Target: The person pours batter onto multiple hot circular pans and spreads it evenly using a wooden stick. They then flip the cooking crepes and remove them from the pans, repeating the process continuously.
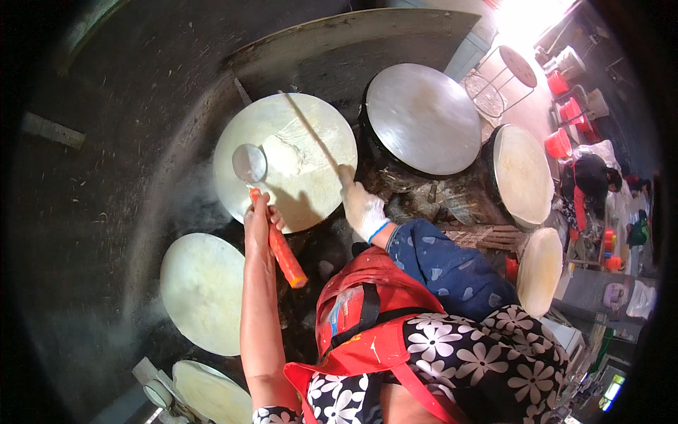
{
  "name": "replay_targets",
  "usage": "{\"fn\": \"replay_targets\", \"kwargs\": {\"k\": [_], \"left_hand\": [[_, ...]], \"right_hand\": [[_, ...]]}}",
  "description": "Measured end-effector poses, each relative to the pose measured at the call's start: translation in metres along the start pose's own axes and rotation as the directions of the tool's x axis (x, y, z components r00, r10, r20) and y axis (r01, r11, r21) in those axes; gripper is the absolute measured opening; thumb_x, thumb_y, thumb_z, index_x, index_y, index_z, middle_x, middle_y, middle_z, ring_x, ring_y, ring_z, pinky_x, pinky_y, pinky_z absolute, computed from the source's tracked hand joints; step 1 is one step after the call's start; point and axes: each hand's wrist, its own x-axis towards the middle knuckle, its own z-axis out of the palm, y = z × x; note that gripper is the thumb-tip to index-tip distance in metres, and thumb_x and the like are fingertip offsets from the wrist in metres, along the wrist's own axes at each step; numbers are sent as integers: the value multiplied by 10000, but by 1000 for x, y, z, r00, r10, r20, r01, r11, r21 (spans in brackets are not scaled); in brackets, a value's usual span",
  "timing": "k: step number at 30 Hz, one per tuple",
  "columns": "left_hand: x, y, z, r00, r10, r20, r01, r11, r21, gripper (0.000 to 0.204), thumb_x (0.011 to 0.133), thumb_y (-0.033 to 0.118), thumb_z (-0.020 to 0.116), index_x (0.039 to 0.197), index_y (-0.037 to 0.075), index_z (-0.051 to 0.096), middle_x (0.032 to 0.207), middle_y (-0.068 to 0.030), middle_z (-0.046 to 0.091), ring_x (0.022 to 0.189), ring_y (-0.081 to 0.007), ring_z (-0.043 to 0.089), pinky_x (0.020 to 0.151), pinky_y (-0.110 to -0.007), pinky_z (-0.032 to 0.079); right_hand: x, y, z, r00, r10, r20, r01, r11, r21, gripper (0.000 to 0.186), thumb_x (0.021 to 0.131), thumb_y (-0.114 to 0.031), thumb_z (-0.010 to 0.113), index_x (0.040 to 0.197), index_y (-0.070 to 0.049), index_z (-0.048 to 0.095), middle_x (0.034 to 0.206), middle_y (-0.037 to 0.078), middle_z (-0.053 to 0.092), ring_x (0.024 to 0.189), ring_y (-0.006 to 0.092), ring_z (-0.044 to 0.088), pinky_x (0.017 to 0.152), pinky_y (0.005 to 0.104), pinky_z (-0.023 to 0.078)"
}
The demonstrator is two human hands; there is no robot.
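Note:
Over a round griddle [326, 201] covered with a pale thin layer lies a white mound of batter [284, 155]. My bare left hand [260, 215] is closed around the orange-red handle of a ladle [249, 164]. The ladle's round metal bowl is above the griddle's left part, beside the mound. My right hand [364, 210], in a white glove with a blue cuff, is closed on the end of a long thin wooden stick [311, 130]. The stick slants up and left across the griddle, just right of the mound. Whether it touches the batter I cannot tell.
A bare grey griddle [424, 119] stands to the right. Pale sheets cover a griddle [205, 293] at lower left and others [522, 175] at right. A curved dark wall [152, 162] rises on the left, with steam near it. A stool [518, 66] stands farther off.

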Motion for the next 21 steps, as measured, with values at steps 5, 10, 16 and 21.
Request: {"fn": "replay_targets", "kwargs": {"k": [5, 10, 16, 21], "left_hand": [[11, 11, 18, 997, -50, -58, 52, 998, 37, 277, 1005, 239, 711, 1059, 64, 504, 828, -41, 508, 592, -95, 465, 478, -259, 404], [-44, -16, 9, 980, -181, -87, 182, 983, 3, 270, 1016, 259, 702, 1051, 90, 495, 792, -23, 508, 547, -85, 452, 437, -253, 381], [-89, -48, 41, 969, -201, -144, 191, 978, -80, 236, 1039, 236, 681, 1050, 115, 479, 781, -7, 495, 539, -75, 437, 432, -243, 376], [-98, -55, 55, 981, -121, -150, 96, 981, -166, 240, 1079, 258, 632, 1196, 76, 529, 776, 16, 458, 531, -57, 402, 423, -228, 346]], "right_hand": [[10, 37, 27, 924, -381, 15, 377, 919, 119, 576, 1026, -84, 503, 1585, -33, 376, 1540, 301, 495, 1138, 495, 663, 877, 528, 578], [-41, 41, -53, 880, -259, 399, 251, 965, 74, 629, 1079, -256, 501, 1670, -181, 300, 1098, 304, 686, 986, 505, 702, 838, 539, 572], [-50, 89, -15, 928, -353, 121, 278, 870, 407, 663, 1081, -255, 496, 1694, -147, 266, 1124, 315, 700, 942, 491, 714, 803, 544, 578], [-48, 59, -7, 831, -511, 220, 327, 768, 551, 654, 1076, -182, 547, 1674, -76, 306, 1230, 299, 690, 1021, 471, 708, 871, 523, 567]]}}
